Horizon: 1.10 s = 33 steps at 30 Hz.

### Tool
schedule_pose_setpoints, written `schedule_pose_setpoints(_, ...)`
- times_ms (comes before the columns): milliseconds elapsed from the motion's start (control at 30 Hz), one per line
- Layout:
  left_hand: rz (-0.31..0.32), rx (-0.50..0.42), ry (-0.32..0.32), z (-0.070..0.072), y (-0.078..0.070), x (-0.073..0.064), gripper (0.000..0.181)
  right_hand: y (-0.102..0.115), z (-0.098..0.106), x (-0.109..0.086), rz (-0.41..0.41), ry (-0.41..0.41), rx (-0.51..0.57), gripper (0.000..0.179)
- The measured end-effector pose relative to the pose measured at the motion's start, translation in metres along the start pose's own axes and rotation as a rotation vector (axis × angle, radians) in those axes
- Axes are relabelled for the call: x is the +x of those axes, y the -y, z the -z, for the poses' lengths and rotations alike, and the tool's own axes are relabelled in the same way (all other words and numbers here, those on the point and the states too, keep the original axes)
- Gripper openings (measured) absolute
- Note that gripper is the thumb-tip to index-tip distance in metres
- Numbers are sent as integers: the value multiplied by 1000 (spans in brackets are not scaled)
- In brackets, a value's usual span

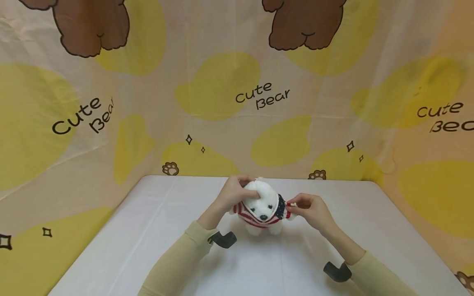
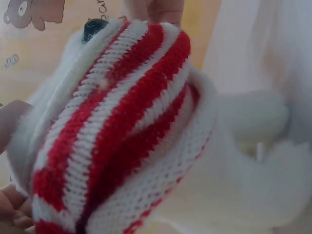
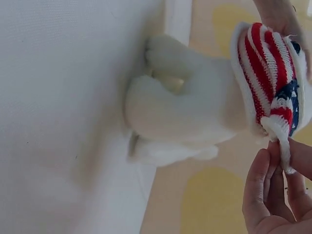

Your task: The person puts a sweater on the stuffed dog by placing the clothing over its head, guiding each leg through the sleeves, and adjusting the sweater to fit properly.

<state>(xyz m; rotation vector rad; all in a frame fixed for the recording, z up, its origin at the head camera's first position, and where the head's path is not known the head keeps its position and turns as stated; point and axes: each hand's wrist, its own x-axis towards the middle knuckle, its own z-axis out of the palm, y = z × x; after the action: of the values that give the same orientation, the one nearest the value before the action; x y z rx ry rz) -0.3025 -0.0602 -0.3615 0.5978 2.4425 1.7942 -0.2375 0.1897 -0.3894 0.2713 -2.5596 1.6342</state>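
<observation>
A white plush animal with dark eyes and a dark nose stands upright on the table, its face tipped downward in the head view. Around its head and under its chin runs a red-and-white striped knit piece, with a navy patch on one side. My left hand grips the head from the left, thumb across the top. With thumb and fingertips, my right hand pinches the narrow white end of the knit piece at the other side. The plush's white body shows bare below the knit.
The white table stretches out on both sides of the plush and in front of it. Behind it hangs a yellow-patterned cloth that also closes off both sides. Dark curved pieces stick out at both sleeve cuffs.
</observation>
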Motion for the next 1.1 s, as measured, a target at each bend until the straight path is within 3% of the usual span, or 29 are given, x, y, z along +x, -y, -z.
schedule_pose_setpoints(233, 42, -98, -2, 0, 2, 0, 35, -10, -7, -1, -120, 28, -29, 13)
schedule_pose_setpoints(400, 49, -128, 6, -3, 2, -1, 38, -20, -22, 1, -130, 75, -23, 11)
schedule_pose_setpoints(567, 31, -120, 33, -4, 1, -1, 37, -18, -26, 5, -96, 95, -74, 17)
schedule_pose_setpoints(700, 20, -91, 51, -3, 2, 0, 40, -2, -19, 11, -40, 2, -118, 25)
schedule_pose_setpoints(833, 9, -75, 88, -2, 2, 2, 46, 21, -17, 19, 91, -76, -28, 34)
schedule_pose_setpoints(933, -13, -94, 109, -2, 1, 2, 47, 34, -21, 24, 169, -19, 30, 49)
schedule_pose_setpoints(1033, -42, -116, 120, 0, 2, 1, 46, 39, -28, 29, 193, 59, 31, 65)
schedule_pose_setpoints(1100, -67, -133, 126, 1, 3, 0, 46, 37, -33, 30, 193, 68, 4, 67)
